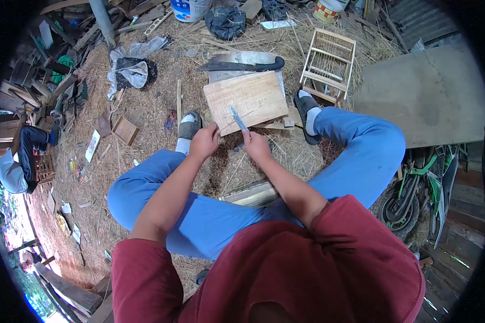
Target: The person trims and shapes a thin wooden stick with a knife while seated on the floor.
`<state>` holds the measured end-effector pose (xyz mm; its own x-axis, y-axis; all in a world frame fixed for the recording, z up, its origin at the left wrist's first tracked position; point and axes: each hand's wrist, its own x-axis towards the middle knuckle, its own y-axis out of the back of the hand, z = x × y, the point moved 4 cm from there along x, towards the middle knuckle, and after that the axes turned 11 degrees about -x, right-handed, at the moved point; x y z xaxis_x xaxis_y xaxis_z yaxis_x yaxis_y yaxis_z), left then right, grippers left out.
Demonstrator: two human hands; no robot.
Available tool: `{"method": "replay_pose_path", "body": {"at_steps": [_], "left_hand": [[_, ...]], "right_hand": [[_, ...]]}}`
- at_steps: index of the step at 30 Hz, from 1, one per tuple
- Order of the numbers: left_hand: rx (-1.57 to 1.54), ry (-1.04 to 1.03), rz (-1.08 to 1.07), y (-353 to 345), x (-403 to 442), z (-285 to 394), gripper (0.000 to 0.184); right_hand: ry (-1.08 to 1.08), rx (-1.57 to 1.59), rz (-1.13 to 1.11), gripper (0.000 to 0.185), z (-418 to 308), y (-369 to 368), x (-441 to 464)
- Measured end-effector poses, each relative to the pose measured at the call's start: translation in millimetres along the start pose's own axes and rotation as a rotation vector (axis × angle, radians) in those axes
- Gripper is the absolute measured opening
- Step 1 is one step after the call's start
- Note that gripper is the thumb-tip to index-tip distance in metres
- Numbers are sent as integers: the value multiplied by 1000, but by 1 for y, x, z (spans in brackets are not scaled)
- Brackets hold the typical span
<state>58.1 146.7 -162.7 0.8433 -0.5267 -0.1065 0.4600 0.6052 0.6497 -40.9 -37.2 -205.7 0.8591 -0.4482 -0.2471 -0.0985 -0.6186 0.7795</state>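
Observation:
My right hand (257, 146) is closed around the handle of a knife (238, 118), its blade pointing away from me over a pale wooden board (261, 97). A thin stick (247, 114) runs from the fingers of my left hand (205, 142) across the board, under or against the blade; which of the two cannot be made out. My left hand is closed at the board's near left corner. Just beyond the board lies a machete (237, 66) with a dark blade and black handle.
A slatted wooden frame (330, 64) stands by my right foot. A small wooden tray (125, 131) and a black bucket (134, 74) lie to the left. Straw covers the ground. At right are a large flat panel (420, 97) and a green motorbike (415, 185). Another person (21, 156) sits far left.

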Motion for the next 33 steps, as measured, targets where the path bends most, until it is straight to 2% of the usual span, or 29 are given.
{"method": "replay_pose_path", "body": {"at_steps": [2, 3, 6, 8, 12, 13, 14, 16, 18, 19, 23, 24, 27, 30, 33], "left_hand": [[-3, -9, 8, -1, -1, 1, 16], [-9, -17, 19, -1, -2, 1, 15], [-7, -36, 37, -2, -3, 2, 15], [-1, -20, 38, -1, -3, 1, 16], [15, -15, 34, -3, -1, -3, 16], [18, -14, 25, -2, -3, -2, 16], [26, -36, 34, -1, -4, 2, 15], [29, -63, 45, -2, -3, 4, 15], [63, -49, 57, -3, -3, 4, 14], [61, -50, 61, -3, -2, 5, 14], [52, -25, 56, -1, -1, 4, 14], [53, -35, 55, -2, -3, 5, 15], [63, -19, 50, -1, -5, 10, 15], [17, -3, 62, -4, -2, 2, 16], [14, 19, 51, -2, -1, 1, 17]], "right_hand": [[39, -20, 5, 55, 7, 11, 13], [-75, 28, 32, 55, 15, 14, 19], [-142, 90, 9, 55, 15, 2, 12], [2, -15, -74, 56, -3, -25, -5], [22, -26, -83, 55, -7, 3, -1], [-9, 42, 43, 55, 0, 7, 9], [-143, 77, -8, 55, 15, 10, 19], [-165, 32, 47, 56, 18, 12, 18], [-96, 61, -51, 57, 10, -9, 5], [45, 32, -25, 58, -3, -13, -6], [30, -35, -72, 54, -9, 5, -4], [-51, 8, -22, 53, 10, -4, 11], [-86, 59, 63, 52, 21, 10, 22], [19, 1, -29, 52, -4, -11, -5], [37, -29, -66, 54, -10, -17, -4]]}}
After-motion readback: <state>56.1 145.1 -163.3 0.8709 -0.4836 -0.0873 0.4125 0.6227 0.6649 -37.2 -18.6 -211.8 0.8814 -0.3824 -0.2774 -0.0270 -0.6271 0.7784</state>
